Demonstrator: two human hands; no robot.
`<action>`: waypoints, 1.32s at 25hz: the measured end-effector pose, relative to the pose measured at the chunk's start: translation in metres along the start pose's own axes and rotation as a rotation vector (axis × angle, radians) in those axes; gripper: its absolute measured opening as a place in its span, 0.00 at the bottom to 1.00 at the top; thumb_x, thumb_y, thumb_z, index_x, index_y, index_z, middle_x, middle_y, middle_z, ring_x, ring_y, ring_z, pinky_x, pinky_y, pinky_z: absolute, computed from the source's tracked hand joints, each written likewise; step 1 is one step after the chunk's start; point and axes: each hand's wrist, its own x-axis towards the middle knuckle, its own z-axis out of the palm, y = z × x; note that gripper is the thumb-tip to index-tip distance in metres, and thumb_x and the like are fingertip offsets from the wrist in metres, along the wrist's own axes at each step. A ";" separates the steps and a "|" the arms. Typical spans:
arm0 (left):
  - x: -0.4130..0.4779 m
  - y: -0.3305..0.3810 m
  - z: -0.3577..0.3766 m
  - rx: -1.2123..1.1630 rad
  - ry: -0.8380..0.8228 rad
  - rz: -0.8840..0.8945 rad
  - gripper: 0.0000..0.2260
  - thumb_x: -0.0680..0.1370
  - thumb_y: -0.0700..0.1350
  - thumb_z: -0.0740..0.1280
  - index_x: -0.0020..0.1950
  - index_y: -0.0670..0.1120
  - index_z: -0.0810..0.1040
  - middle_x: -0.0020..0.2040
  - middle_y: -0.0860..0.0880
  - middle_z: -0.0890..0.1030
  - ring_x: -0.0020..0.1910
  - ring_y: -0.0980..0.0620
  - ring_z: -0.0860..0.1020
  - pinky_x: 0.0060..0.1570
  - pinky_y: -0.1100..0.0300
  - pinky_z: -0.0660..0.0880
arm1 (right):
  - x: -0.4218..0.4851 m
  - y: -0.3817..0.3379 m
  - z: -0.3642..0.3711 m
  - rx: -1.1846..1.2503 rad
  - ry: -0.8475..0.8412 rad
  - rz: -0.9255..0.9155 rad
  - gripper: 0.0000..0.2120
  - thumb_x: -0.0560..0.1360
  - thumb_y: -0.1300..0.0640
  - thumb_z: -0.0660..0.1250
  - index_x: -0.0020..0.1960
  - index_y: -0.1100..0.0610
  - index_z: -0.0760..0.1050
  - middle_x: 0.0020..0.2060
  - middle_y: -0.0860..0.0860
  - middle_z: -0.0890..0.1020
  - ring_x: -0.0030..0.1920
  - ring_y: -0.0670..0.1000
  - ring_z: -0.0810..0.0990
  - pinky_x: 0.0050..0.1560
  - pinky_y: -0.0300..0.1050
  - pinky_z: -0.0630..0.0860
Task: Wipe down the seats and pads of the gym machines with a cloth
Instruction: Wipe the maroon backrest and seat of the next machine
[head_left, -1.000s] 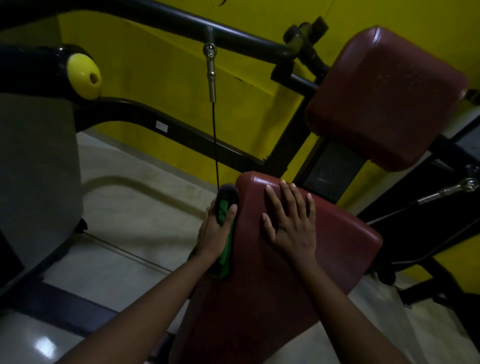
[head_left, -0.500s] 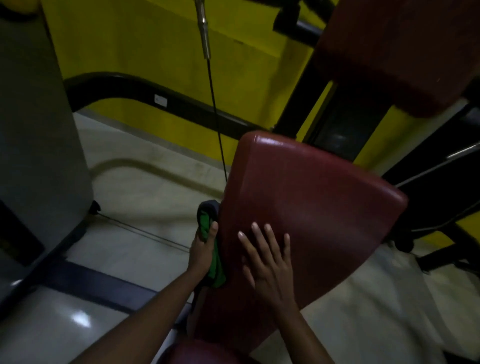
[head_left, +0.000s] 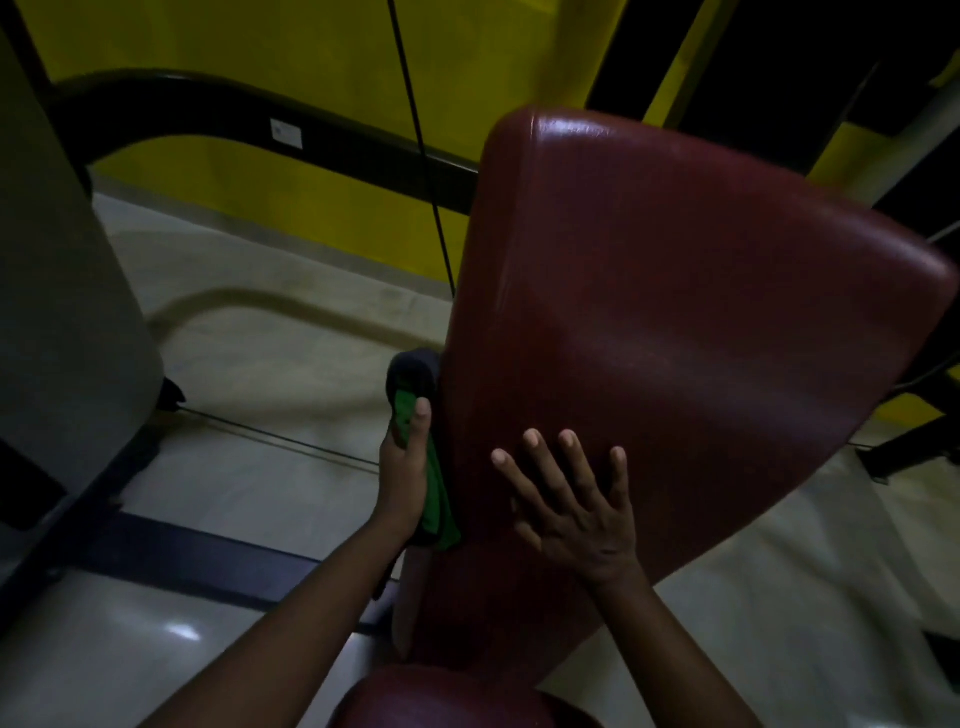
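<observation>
Your right hand (head_left: 576, 509) lies flat on the pad (head_left: 675, 338), low on its face, fingers straight and spread. Your left hand (head_left: 402, 478) grips the cloth (head_left: 439, 499) and holds it against the pad's left edge, with the thumb laid along the green fabric. A darker part of the cloth bunches up just above the thumb.

The pad is dark red and glossy, with light glinting along its top edge. A second red pad (head_left: 441, 696) sits just below it. The floor (head_left: 260, 364) is pale and shiny, crossed by a dark stripe (head_left: 171, 551), with a bright reflection at lower left. The wall (head_left: 234, 47) behind is yellow. A black curved bar (head_left: 208, 114) with a small white label runs in front of the wall. A thin cable (head_left: 415, 119) drops from the top and passes behind the pad's left edge. A grey housing (head_left: 57, 286) fills the left side.

The room is dim. Your left fingers are hidden behind the hand and cloth. The lower pad is cut off by the frame's bottom edge. The black frame parts at upper right are too dark to make out.
</observation>
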 end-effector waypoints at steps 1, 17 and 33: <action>-0.001 -0.005 -0.001 -0.016 0.008 0.006 0.21 0.66 0.67 0.61 0.47 0.52 0.77 0.46 0.47 0.80 0.47 0.48 0.78 0.51 0.52 0.74 | 0.000 0.000 0.001 -0.004 0.012 0.001 0.30 0.76 0.42 0.51 0.76 0.47 0.51 0.77 0.52 0.49 0.76 0.55 0.47 0.74 0.60 0.43; -0.007 -0.113 -0.042 -0.008 0.038 -0.186 0.28 0.67 0.72 0.62 0.51 0.49 0.78 0.48 0.44 0.81 0.49 0.44 0.79 0.53 0.50 0.75 | -0.001 -0.001 0.008 -0.049 0.126 -0.002 0.27 0.78 0.44 0.51 0.75 0.48 0.54 0.77 0.53 0.50 0.76 0.55 0.50 0.72 0.60 0.48; -0.074 -0.008 -0.082 -0.137 0.025 -0.448 0.35 0.68 0.65 0.65 0.67 0.44 0.72 0.58 0.40 0.78 0.54 0.42 0.77 0.53 0.50 0.75 | 0.026 -0.026 -0.094 0.536 -0.298 0.276 0.28 0.71 0.54 0.59 0.71 0.49 0.62 0.72 0.52 0.61 0.74 0.52 0.56 0.70 0.54 0.57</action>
